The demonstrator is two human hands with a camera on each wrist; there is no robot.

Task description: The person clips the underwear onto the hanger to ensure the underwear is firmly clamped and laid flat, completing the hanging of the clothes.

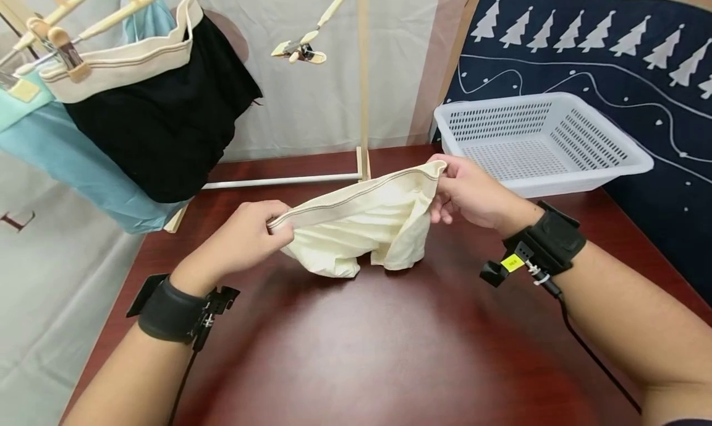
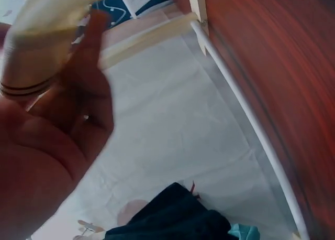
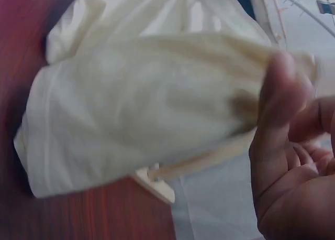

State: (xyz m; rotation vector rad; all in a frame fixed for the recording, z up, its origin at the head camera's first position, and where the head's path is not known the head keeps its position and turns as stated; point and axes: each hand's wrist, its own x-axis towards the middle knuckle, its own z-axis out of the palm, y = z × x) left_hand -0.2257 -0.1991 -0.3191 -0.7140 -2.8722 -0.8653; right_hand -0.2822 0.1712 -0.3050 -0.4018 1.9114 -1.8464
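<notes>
A pair of cream shorts (image 1: 361, 228) hangs by its waistband just over the table, its leg hems at or near the surface. My left hand (image 1: 247, 237) pinches the left end of the waistband, thumb in front. At the other end my right hand (image 1: 470, 191) grips the waistband corner, held a little higher. The left wrist view has the left hand (image 2: 57, 130) curled round the striped waistband. In the right wrist view one leg of the shorts (image 3: 131, 104) spreads beside the right hand (image 3: 293, 161), partly blurred.
Black shorts (image 1: 161, 104) and a blue garment (image 1: 94, 160) hang from a wooden rack at the left. A clip (image 1: 300, 50) dangles near the rack's post (image 1: 363, 73). Behind the right hand stands a white plastic basket (image 1: 578, 178). The dark red table (image 1: 378, 352) lies below.
</notes>
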